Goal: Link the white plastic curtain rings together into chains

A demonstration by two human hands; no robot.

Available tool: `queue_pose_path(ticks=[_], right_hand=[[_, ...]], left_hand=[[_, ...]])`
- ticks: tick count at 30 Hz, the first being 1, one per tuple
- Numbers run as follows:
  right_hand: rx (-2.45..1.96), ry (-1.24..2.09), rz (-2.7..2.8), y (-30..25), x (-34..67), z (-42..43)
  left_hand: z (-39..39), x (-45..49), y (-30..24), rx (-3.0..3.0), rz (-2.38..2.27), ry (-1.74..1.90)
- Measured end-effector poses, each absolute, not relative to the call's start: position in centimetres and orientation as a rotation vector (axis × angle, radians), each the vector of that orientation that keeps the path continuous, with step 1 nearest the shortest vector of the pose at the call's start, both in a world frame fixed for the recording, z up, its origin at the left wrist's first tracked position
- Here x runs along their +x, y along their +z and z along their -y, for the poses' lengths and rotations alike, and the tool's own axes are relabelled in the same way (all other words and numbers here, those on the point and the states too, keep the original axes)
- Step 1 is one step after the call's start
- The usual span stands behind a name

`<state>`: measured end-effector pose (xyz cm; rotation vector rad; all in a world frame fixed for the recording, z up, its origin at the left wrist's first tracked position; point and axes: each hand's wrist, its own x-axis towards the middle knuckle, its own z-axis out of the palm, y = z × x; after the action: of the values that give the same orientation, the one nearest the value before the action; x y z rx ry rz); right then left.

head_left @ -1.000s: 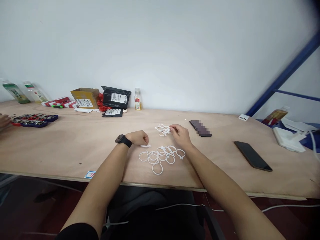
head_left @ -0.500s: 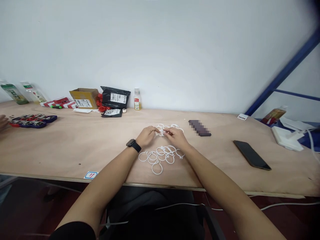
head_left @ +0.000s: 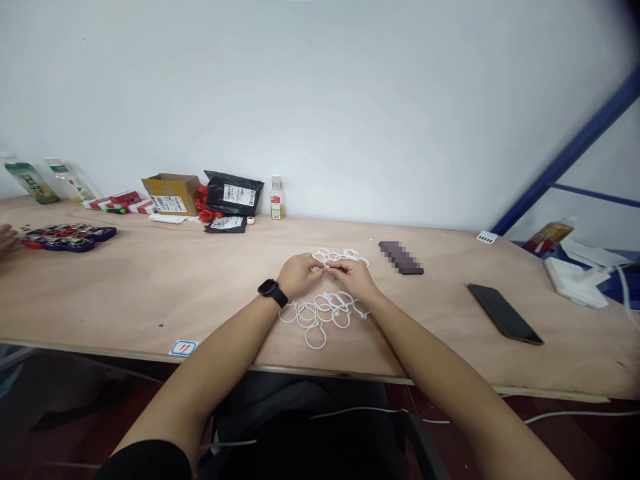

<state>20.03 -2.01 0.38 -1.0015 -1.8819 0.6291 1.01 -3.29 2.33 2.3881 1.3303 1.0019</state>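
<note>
My left hand (head_left: 301, 274) and my right hand (head_left: 351, 277) meet fingertip to fingertip over the table, both closed in a pinch. Between them shows a bit of white plastic, part of a white ring (head_left: 327, 267); the fingers cover most of it. Just beyond my hands lies a small group of white plastic rings (head_left: 351, 253). Nearer to me, between my forearms, several more white rings with little clip ends (head_left: 315, 335) lie loosely overlapped. A black watch is on my left wrist.
A dark phone (head_left: 505, 313) and a pixelated dark object (head_left: 401, 258) lie to the right. Along the wall stand a small bottle (head_left: 277, 199), black parcels (head_left: 234, 193) and an open carton (head_left: 173, 195). Far left, another person's hand (head_left: 6, 239) is beside red and blue items (head_left: 70, 237).
My hands have drawn closer, and their fingertips now meet. My left hand has moved slightly right and turned inward. The view has shifted slightly; the loose rings lie as before.
</note>
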Motion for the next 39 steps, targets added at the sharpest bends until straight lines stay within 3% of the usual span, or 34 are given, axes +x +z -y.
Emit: queue_pose_path(ticks=[12,21,39], right_hand=[[-0.854,0.96,1.748,0.7,19.6,1.9],[-1.05,0.173,1.995,0.6,21.5,0.4],[-0.973,0.358,2.071,1.8,20.1,2.8]], left_hand=[[3.2,0.9,2.1,2.442,-1.297,1.093],[2.7,0.8,2.4,2.169,-1.419,1.229],[3.5,1.7,2.0,2.412,-1.226,1.214]])
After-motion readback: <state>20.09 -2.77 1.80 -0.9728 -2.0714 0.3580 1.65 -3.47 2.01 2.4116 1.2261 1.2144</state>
